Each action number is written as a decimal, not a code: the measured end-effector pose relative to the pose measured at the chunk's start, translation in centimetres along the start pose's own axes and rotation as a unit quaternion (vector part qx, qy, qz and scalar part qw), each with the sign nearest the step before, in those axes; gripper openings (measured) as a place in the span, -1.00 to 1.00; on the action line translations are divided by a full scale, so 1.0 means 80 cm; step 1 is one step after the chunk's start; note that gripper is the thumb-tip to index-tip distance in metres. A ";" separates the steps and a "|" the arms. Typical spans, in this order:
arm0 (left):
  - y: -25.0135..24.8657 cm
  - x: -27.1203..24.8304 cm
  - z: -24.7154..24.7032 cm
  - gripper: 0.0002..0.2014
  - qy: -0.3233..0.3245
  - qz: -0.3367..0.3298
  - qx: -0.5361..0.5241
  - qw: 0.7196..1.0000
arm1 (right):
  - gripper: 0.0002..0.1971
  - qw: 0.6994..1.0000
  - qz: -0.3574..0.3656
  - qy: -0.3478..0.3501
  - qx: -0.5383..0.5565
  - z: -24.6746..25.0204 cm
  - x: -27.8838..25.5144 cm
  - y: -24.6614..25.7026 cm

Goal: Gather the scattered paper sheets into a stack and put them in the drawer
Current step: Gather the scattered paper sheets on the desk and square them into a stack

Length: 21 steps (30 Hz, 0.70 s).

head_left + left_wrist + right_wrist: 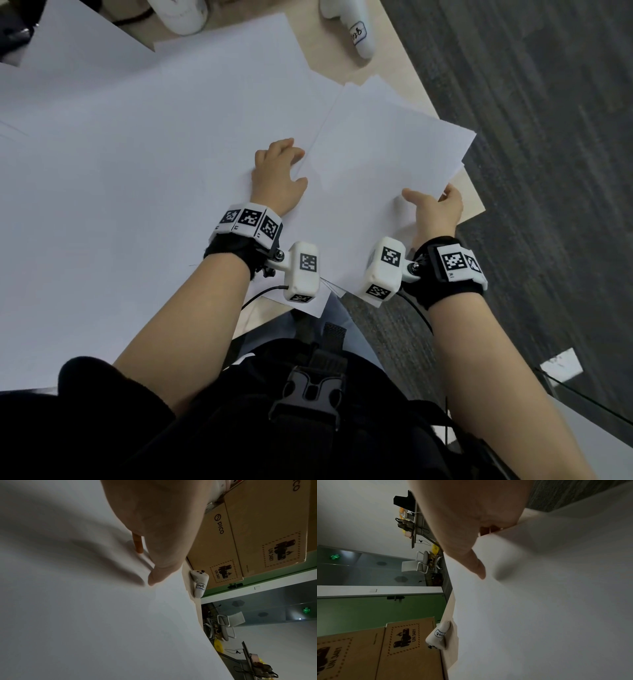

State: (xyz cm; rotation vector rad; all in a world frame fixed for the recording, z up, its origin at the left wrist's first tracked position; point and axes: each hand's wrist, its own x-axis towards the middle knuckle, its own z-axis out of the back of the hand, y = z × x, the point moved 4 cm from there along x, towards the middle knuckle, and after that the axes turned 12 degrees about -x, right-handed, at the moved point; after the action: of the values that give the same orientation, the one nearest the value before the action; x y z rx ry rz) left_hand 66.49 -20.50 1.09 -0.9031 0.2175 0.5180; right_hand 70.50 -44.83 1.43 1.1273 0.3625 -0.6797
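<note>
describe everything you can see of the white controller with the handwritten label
The white controller lies on the bare tan desk at its far right corner, just beyond the paper sheets and apart from both hands. It looks like smooth moulded plastic, with a rounded handle that tapers to a blunt end. A white sticker with a dark outline and handwritten marks sits on the handle. The left wrist view shows small dark buttons at its far end. The head view crops its upper part.

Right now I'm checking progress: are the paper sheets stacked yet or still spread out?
Still spread. The paper sheets fan across the table at differing angles, edges unaligned; the right hand grips one corner.
</note>
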 end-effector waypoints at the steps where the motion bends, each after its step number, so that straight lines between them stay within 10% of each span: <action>1: -0.001 -0.001 -0.001 -0.55 0.000 0.000 -0.002 1.000 | -0.61 1.000 -0.003 0.000 -0.021 0.001 0.002 0.000; 4: -0.005 -0.002 -0.005 -0.56 -0.001 0.011 0.003 1.000 | -0.84 0.999 -0.008 -0.005 -0.051 0.004 0.008 -0.002; 21: -0.009 -0.007 -0.006 -0.59 -0.022 0.064 -0.086 0.994 | -0.58 0.988 -0.050 0.149 0.008 -0.011 -0.019 0.013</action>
State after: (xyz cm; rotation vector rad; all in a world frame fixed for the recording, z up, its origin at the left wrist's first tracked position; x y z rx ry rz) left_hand 66.42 -21.44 1.48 -1.0493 0.1934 0.6829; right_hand 70.11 -43.29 2.71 1.2354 0.6727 -0.6017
